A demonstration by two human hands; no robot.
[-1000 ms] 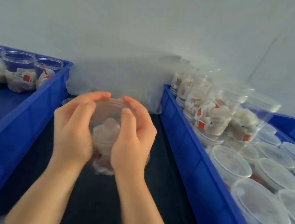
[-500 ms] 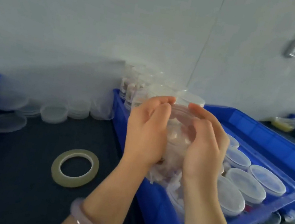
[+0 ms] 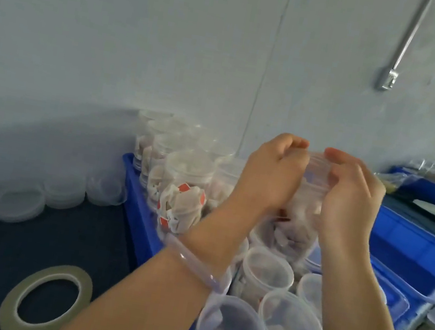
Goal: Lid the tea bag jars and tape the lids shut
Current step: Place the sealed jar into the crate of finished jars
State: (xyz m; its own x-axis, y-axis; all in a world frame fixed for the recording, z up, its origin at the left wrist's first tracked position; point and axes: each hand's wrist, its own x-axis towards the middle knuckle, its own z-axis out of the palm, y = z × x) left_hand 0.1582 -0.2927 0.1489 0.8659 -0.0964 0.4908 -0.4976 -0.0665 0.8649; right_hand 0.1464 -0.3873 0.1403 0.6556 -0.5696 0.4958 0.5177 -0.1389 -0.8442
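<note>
Now gripping one tea bag jar (image 3: pixel 314 178) by its top with left hand (image 3: pixel 268 179) and right hand (image 3: pixel 349 198), above the blue bin (image 3: pixel 139 209).

I see a dark counter (image 3: pixel 68 240) with a blue crate (image 3: pixel 137 226) standing on it. Left of the crate, along the wall, sit low stacks of clear lids (image 3: pixel 18 203), the closest stack just beside the crate's corner. A tape roll (image 3: pixel 60 271) lies flat left of the crate, nearer to me.
</note>
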